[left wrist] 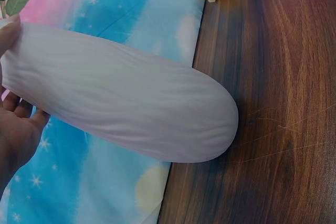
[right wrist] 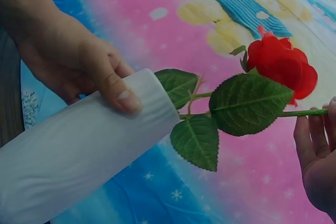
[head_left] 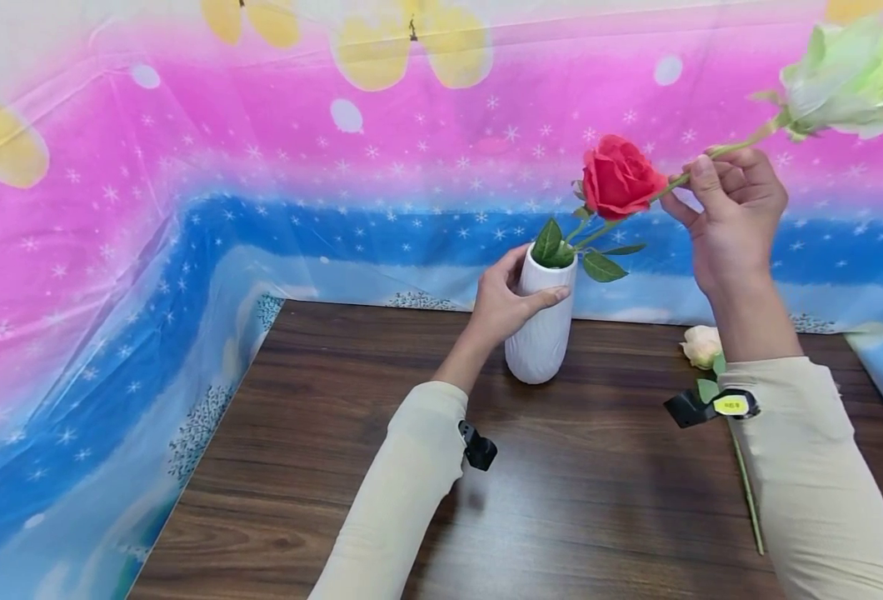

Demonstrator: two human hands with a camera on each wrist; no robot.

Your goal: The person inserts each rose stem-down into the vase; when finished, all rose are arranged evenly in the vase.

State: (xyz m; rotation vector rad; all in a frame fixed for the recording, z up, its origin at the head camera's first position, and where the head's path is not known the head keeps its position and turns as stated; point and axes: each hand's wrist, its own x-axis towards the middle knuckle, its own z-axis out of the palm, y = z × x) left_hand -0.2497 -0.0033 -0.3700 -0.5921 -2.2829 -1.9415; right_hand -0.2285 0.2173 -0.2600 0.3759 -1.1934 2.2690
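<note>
A white ribbed vase (head_left: 537,333) is held near its rim by my left hand (head_left: 512,296), thumb across the front. It leans slightly, and its base is at the wooden table. A red rose (head_left: 621,177) stands out of the vase mouth. My right hand (head_left: 741,196) pinches the green stem of a pale green-white rose (head_left: 846,79), whose bloom is at the upper right. That stem slants down past the red rose to the vase mouth; its lower end is hidden. Green leaves (right wrist: 251,102) lie just outside the rim in the right wrist view.
On the right of the dark wooden table (head_left: 321,433) lies a cream rose (head_left: 702,346), its stem (head_left: 745,492) partly behind my right sleeve. A pink and blue patterned cloth (head_left: 299,158) hangs behind the table and along its left side.
</note>
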